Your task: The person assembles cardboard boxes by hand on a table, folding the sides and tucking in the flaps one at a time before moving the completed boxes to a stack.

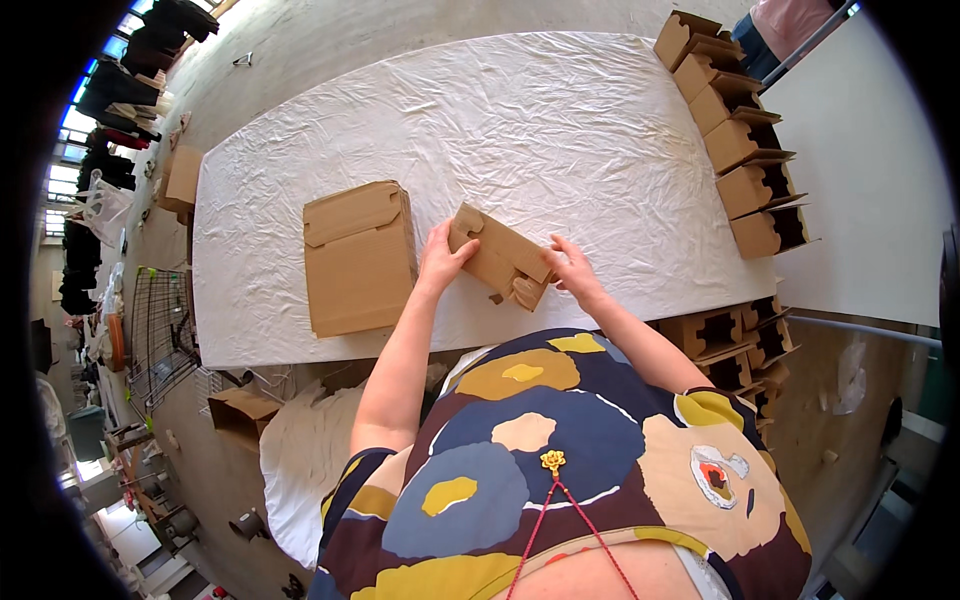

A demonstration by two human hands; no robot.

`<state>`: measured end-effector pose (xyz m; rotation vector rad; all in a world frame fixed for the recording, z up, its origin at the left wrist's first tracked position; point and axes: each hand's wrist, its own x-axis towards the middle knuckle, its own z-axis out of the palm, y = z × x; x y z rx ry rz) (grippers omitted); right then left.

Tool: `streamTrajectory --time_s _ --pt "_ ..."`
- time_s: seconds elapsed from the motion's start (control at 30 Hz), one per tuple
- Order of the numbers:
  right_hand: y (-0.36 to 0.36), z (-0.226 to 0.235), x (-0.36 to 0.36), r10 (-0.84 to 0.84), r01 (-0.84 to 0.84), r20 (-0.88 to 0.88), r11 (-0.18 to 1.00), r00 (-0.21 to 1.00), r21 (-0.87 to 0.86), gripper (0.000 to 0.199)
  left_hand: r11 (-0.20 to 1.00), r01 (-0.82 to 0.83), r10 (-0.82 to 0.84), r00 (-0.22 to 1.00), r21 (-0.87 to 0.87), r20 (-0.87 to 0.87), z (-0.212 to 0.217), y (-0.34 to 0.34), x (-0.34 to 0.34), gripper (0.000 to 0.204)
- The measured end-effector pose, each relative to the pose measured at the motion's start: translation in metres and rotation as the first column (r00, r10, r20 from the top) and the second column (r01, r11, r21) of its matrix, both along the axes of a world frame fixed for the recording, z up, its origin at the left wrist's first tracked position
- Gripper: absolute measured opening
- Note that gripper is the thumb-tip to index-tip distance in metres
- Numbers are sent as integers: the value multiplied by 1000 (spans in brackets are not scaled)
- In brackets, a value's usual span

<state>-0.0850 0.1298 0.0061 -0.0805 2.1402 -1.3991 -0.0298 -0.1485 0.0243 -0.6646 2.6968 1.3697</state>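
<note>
I see the table (560, 110) running across the middle of view, with a crumpled sheet (600, 150) spread on it. A flat stack of cardboard (358, 258) lies on the sheet, left of centre. Just right of it, near the table's front edge, sits a partly folded carton (503, 258), left hand (440, 258) touching its left end, right hand (573, 270) its right end. A row of folded boxes (740, 140) lines the table's right end, front to back. More boxes (735, 335) stack below that end. Another box (240, 412) lies on the floor, lower left.
</note>
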Motion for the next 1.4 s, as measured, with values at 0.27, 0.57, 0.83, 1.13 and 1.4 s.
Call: streamTrajectory --time_s 0.27,0.57,0.83,1.13,1.4 --pt "26 12 -5 -87 229 553 954 829 -193 64 849 106 14 975 518 -222 43 29 7 49" --pt "37 27 -14 -335 335 107 758 936 -560 42 720 53 264 901 692 -343 15 28 5 62" --pt "50 26 3 -183 341 441 887 879 -311 49 694 -111 272 955 711 -117 -24 33 37 67" --pt "34 44 7 -76 165 302 946 950 -280 64 680 -184 265 964 710 -3 -12 38 32 79" --pt "55 21 -21 -248 451 400 687 883 -570 38 465 -135 348 937 875 -40 7 21 27 75"
